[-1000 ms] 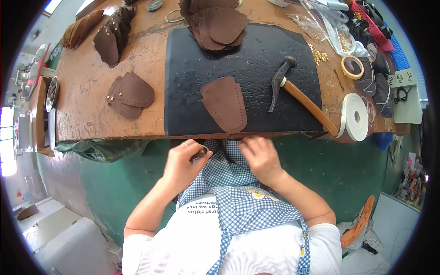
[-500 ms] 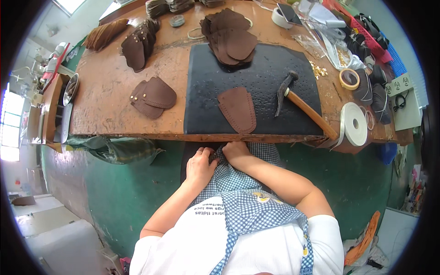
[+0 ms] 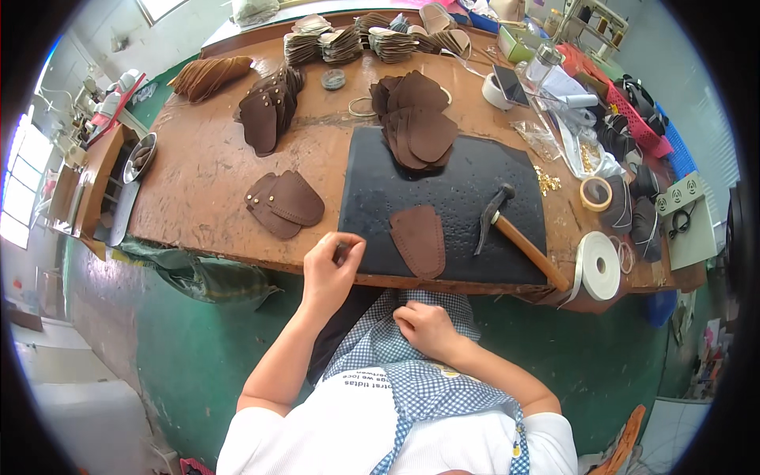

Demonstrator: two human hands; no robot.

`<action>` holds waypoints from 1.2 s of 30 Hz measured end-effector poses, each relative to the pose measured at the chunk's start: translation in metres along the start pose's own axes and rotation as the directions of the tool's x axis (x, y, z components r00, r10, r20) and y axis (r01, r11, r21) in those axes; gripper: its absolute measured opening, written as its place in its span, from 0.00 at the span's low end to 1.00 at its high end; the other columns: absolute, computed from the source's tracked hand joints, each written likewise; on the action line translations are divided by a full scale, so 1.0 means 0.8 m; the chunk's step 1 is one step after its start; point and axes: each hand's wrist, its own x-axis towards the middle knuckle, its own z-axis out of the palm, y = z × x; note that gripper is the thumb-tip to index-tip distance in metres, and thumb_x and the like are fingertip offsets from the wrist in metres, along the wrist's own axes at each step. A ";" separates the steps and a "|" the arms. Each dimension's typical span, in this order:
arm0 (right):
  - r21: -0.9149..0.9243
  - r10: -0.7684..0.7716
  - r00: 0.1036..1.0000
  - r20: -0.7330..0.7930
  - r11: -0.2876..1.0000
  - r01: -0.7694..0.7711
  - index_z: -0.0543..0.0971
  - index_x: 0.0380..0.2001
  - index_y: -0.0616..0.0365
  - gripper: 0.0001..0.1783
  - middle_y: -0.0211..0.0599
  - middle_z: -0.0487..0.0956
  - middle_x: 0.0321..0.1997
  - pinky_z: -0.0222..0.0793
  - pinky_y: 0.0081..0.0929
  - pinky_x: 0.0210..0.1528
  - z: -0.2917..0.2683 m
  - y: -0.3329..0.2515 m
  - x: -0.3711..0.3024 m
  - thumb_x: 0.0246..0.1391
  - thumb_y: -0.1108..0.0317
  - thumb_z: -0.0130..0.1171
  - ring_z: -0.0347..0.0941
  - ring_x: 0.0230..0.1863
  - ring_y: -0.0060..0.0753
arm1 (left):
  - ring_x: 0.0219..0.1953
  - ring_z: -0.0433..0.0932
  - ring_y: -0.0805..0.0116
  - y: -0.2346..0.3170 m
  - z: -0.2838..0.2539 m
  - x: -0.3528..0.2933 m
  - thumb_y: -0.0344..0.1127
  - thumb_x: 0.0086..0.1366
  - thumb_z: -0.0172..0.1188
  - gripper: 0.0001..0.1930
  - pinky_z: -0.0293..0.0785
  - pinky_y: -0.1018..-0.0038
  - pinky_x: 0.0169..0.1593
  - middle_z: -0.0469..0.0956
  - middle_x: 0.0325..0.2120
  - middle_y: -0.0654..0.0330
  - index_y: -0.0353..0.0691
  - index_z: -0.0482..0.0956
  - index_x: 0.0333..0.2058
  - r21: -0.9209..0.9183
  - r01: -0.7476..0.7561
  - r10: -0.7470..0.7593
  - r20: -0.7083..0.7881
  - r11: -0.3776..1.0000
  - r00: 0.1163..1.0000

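My left hand (image 3: 331, 271) is raised at the table's front edge, by the near left corner of the black mat (image 3: 366, 190). Its fingers are curled together, and whatever they pinch is too small to make out. Over my lap, just off the checked apron (image 3: 372, 328), my right hand (image 3: 427, 328) is closed, its fingertips partly hidden. Brown leather pieces (image 3: 419, 242) with stitch holes lie stacked near the mat's front edge. To their right rests a hammer (image 3: 518, 241) with a wooden handle. Left of the mat are brown leather pieces with metal studs (image 3: 286, 203).
A pile of brown leather pieces (image 3: 423, 131) covers the mat's far edge. Gold-coloured small fittings (image 3: 546, 180), a tape roll (image 3: 595, 193) and a white ribbon roll (image 3: 599, 266) lie on the right. More studded pieces (image 3: 261, 119) and a small round container (image 3: 333, 79) stand farther back.
My left hand has risen from my lap to the table edge. My right hand has come away from under the edge, back over the apron. The view has tilted up, showing more of the table's far side.
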 end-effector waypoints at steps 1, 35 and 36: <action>-0.003 0.002 1.000 0.003 1.000 -0.002 0.83 0.33 0.61 0.06 0.43 0.82 0.33 0.78 0.35 0.34 -0.018 -0.009 0.002 0.54 0.73 0.59 0.80 0.30 0.46 | 0.25 0.69 0.79 0.003 0.007 0.015 0.31 0.62 0.67 0.07 0.66 0.78 0.30 0.74 0.23 0.66 0.36 0.83 0.38 0.028 -0.048 0.047 0.008 0.998 0.999; 0.614 0.276 0.884 -0.376 0.789 0.015 0.83 0.34 0.64 0.06 0.33 0.82 0.35 0.78 0.21 0.39 -0.136 0.011 0.111 0.53 0.83 0.65 0.81 0.35 0.24 | 0.21 0.68 0.87 0.052 0.062 0.067 0.34 0.68 0.63 0.09 0.56 0.86 0.23 0.76 0.20 0.68 0.34 0.83 0.42 -0.413 0.534 -0.355 0.436 0.738 0.827; 0.611 0.276 0.884 -0.378 0.792 0.015 0.83 0.34 0.64 0.06 0.33 0.82 0.35 0.78 0.21 0.39 -0.137 0.012 0.111 0.53 0.83 0.65 0.81 0.35 0.24 | 0.21 0.68 0.87 0.056 0.062 0.067 0.33 0.68 0.63 0.09 0.57 0.86 0.24 0.76 0.20 0.68 0.34 0.83 0.43 -0.398 0.526 -0.349 0.437 0.751 0.829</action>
